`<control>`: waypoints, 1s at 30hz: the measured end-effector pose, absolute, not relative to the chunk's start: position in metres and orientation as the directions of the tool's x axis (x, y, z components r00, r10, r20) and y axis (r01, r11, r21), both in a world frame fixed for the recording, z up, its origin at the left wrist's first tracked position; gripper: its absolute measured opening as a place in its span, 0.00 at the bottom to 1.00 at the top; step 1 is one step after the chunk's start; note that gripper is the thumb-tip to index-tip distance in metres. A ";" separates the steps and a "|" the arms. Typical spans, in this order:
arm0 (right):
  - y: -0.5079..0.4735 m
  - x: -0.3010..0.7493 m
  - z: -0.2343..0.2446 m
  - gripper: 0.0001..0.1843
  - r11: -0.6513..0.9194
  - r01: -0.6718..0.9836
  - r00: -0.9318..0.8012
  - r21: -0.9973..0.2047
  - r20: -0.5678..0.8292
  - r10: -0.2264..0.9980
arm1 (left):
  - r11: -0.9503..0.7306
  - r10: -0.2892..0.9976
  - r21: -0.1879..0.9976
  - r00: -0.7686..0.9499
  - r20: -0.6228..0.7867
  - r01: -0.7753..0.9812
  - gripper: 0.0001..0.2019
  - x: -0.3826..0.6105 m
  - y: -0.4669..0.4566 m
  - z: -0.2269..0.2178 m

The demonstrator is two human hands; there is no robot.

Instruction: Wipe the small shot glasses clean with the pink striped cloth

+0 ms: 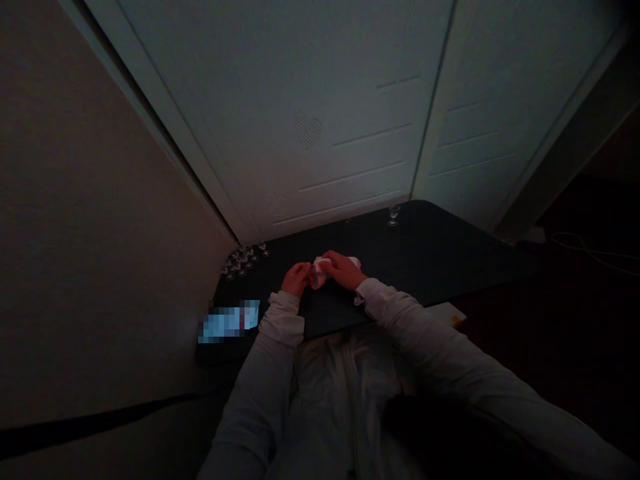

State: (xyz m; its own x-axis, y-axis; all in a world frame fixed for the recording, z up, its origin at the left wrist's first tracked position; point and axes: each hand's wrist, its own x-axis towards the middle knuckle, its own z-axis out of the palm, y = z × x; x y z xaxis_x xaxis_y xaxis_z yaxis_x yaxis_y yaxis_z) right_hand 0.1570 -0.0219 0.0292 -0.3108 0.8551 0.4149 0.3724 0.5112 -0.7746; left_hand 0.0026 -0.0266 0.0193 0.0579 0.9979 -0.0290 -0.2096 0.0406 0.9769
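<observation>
Over the dark table, my two hands meet in dim light. My left hand (297, 278) is closed, its fingers pinching what looks like a small clear glass (314, 276), mostly hidden. A crumpled white cloth (324, 264), tinted pink by the light, is gripped in my right hand (344, 271) and pressed against the glass. One end of the cloth shows beyond my right knuckles. Whether it is fabric or tissue I cannot tell.
Several small stemmed glasses (242, 261) cluster at the table's left end. One stemmed glass (394, 215) stands alone near the back edge. A lit phone (230, 321) lies at front left. The black table (400, 267) meets a white panelled door (280, 100).
</observation>
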 end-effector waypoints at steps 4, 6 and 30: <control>-0.022 0.157 0.029 0.13 0.514 0.375 -0.317 -0.772 0.414 0.853 | 0.054 0.997 0.979 0.056 -0.044 -0.195 0.18 0.003 -0.027 0.020; -0.021 0.157 0.029 0.12 0.509 0.378 -0.317 -0.773 0.409 0.856 | 0.058 0.997 0.979 0.054 -0.048 -0.194 0.19 0.003 -0.027 0.020; -0.022 0.157 0.030 0.13 0.518 0.402 -0.320 -0.755 0.414 0.852 | 0.042 0.998 0.978 0.063 -0.030 -0.204 0.17 0.000 -0.023 0.014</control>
